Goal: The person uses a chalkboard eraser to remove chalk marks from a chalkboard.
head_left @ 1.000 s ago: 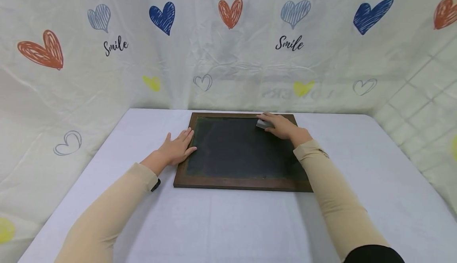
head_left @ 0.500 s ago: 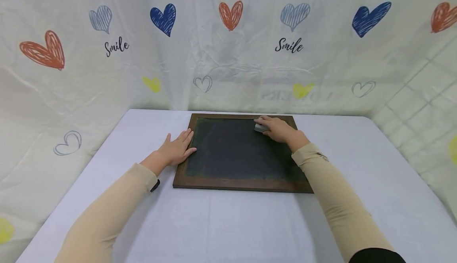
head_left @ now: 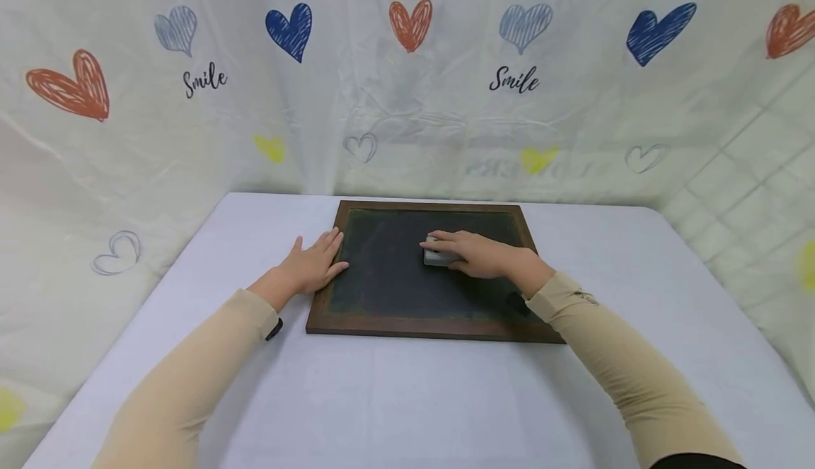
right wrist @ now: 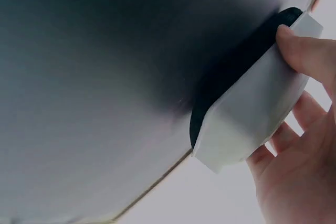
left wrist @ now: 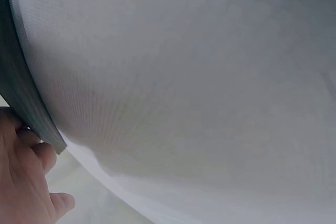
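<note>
A framed blackboard [head_left: 382,285] lies flat on a table covered in white cloth. My left hand [head_left: 310,265] rests with outstretched fingers on the left side of its brown wooden frame [head_left: 420,325]. The left wrist view catches only part of that hand [left wrist: 21,177] against the frame's edge [left wrist: 26,87]. Near the middle of the board, my right hand [head_left: 484,253] grips a grey blackboard eraser [head_left: 438,259]. In the right wrist view, the thumb and fingers hold the eraser's pale body [right wrist: 252,108] from opposite sides, and its dark felt [right wrist: 231,72] faces the board.
The white tablecloth [head_left: 407,405] spreads out around the board. Behind the table hangs a pale curtain [head_left: 446,101] printed with hearts and the word "Smile". A dark band [head_left: 697,460] sits on the right sleeve.
My right hand has brought the eraser from the board's upper right edge toward the middle, left and nearer to me. The left hand has stayed on the frame.
</note>
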